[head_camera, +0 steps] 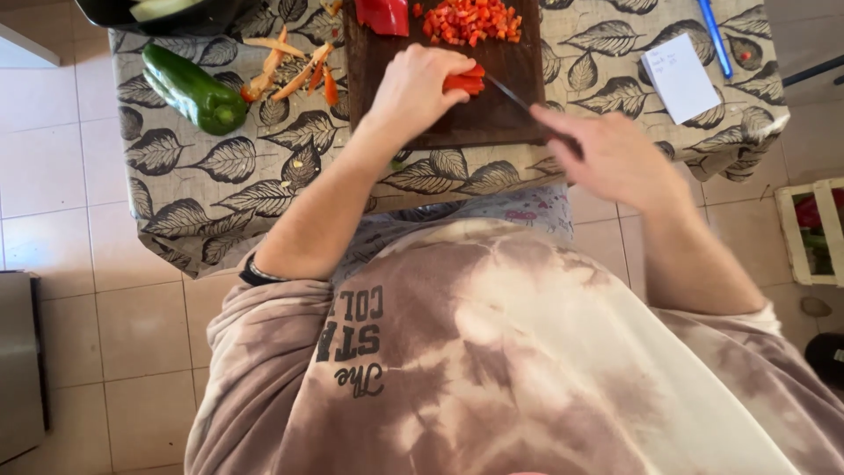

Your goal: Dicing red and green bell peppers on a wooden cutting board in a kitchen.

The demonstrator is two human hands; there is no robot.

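Observation:
My left hand (413,88) presses a bundle of red pepper strips (466,81) onto a dark wooden cutting board (492,114). A dark-handled knife is gripped in my right hand (615,158), and its blade (510,92) reaches the end of the strips. Farther back on the board lie a heap of diced red pepper (468,21) and a larger red pepper piece (383,14).
A whole green pepper (189,88) and pepper trimmings (294,69) lie on the leaf-patterned tablecloth (202,185) to the left. A white paper note (679,77) and a blue pen (714,35) sit at the right. A dark bowl (167,12) stands at the far left, a white crate (813,230) on the floor.

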